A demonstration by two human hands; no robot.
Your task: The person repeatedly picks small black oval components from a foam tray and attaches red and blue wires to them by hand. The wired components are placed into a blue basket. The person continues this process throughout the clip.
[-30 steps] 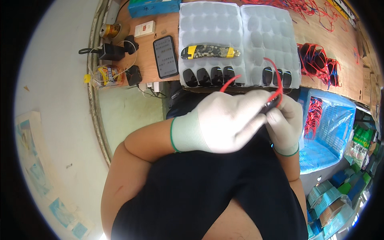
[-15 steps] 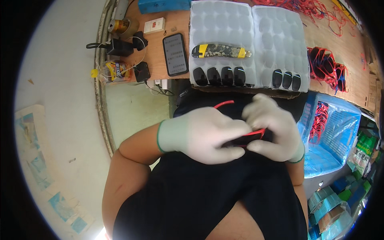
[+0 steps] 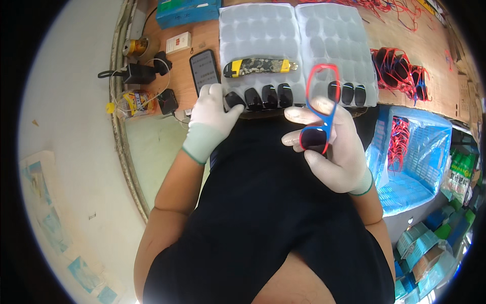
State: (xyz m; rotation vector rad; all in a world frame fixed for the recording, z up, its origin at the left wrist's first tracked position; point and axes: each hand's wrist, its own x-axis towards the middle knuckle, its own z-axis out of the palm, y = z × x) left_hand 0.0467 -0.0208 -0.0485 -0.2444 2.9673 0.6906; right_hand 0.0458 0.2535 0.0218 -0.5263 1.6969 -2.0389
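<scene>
Red-blue glasses frame [image 3: 320, 109], upright, one lens

Small assembly workshop. Beyond the gloved hands, a wooden bench [image 3: 445, 71] carries a moulded lens tray [image 3: 283, 30], a utility knife [image 3: 260, 66] and heaped red frames [image 3: 400, 76]. A blue crate [image 3: 425, 152] of frames sits right of the grip.

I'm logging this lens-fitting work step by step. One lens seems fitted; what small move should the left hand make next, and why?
Probably pinch up the nearest dark lens from the tray. The left hand already touches that end of the row, while the right hand holds the red-and-blue frame with one eye opening apparently empty.
</scene>
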